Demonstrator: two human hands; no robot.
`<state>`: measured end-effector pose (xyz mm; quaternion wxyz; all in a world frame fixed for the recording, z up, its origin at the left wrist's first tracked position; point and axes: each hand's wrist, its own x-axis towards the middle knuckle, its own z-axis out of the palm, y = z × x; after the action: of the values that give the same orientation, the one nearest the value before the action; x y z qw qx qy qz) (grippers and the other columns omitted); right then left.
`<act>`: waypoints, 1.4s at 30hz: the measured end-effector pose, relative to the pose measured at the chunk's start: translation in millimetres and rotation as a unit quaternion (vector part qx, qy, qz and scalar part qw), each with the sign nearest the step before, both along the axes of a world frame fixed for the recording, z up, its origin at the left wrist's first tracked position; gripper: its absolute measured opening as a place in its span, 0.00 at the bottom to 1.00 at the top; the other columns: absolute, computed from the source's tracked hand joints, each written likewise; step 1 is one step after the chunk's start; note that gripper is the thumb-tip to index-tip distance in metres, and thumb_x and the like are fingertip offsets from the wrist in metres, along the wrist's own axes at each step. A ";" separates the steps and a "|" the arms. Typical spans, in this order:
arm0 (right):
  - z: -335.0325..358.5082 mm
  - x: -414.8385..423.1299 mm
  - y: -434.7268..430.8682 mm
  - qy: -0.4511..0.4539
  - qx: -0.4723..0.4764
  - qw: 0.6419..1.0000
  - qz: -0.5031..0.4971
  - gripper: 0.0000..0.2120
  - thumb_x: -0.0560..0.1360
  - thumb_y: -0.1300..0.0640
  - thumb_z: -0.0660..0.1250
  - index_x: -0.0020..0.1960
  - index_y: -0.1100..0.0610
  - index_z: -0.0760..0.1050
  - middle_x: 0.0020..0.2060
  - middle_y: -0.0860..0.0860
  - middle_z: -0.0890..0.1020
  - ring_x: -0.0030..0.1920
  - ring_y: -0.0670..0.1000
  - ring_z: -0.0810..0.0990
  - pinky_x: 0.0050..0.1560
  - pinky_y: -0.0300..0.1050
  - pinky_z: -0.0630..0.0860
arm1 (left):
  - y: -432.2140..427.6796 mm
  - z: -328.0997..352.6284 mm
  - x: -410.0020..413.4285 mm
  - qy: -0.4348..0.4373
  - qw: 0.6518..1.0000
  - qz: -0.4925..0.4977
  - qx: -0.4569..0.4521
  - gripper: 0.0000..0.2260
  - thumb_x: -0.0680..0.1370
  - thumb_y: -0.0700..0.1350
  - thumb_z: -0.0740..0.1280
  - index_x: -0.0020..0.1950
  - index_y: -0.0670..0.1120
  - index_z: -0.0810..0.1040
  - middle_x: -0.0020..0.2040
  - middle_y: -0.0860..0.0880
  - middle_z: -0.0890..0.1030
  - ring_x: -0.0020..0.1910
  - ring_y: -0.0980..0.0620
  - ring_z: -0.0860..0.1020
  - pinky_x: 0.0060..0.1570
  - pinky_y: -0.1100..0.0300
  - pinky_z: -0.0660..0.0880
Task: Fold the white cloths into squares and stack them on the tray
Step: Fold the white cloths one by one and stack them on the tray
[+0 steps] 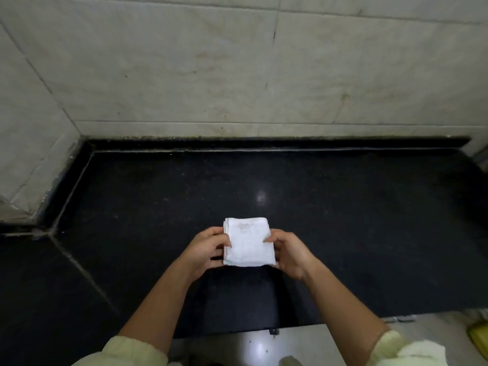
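Observation:
A white cloth (248,241), folded into a small thick square, is held just above the black stone counter (356,220) near its front edge. My left hand (204,250) grips the cloth's left edge, thumb on top and fingers curled beneath. My right hand (289,253) grips its right edge the same way. No tray is in view.
Beige tiled walls (237,70) close off the counter at the back and on the left. A pale floor (264,344) shows below the counter's front edge. A yellow object (479,336) and some white fabric (422,352) sit at the bottom right.

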<state>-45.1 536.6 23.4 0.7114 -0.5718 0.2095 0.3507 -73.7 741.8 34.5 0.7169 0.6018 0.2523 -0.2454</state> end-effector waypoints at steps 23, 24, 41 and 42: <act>117.4 -14.2 -462.0 -0.156 -0.123 0.958 -0.205 0.09 0.69 0.65 0.66 0.47 0.55 0.78 0.44 0.55 0.80 0.44 0.54 0.77 0.42 0.47 0.75 | -465.4 101.1 66.4 -0.109 0.972 -0.205 -0.031 0.13 0.74 0.38 0.70 0.57 0.47 0.79 0.46 0.48 0.84 0.40 0.53 0.82 0.40 0.58 0.78; 123.0 -10.7 -477.4 -0.162 -0.125 0.955 -0.213 0.08 0.69 0.65 0.67 0.45 0.54 0.78 0.44 0.55 0.79 0.43 0.54 0.77 0.42 0.47 0.74 | -482.0 107.6 72.6 -0.115 0.970 -0.213 -0.033 0.12 0.74 0.39 0.70 0.57 0.47 0.80 0.44 0.49 0.84 0.38 0.54 0.82 0.40 0.58 0.78; 222.1 100.4 -754.2 -0.230 -0.187 0.918 -0.264 0.09 0.71 0.67 0.66 0.42 0.53 0.75 0.36 0.52 0.77 0.35 0.49 0.75 0.33 0.40 0.72 | -768.3 188.6 228.6 -0.198 0.920 -0.333 -0.055 0.07 0.74 0.39 0.70 0.48 0.50 0.79 0.42 0.50 0.82 0.36 0.55 0.79 0.36 0.61 0.78; 227.0 107.6 -769.3 -0.230 -0.185 0.918 -0.265 0.08 0.71 0.66 0.66 0.43 0.53 0.76 0.36 0.51 0.77 0.35 0.49 0.75 0.33 0.39 0.72 | -782.8 193.9 236.1 -0.201 0.920 -0.332 -0.058 0.07 0.74 0.39 0.70 0.49 0.49 0.79 0.41 0.51 0.82 0.34 0.56 0.79 0.36 0.62 0.78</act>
<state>62.5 -232.7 250.4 0.6883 -0.6818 0.2449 -0.0369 162.4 -41.0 228.4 0.6632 0.6453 -0.1257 -0.3577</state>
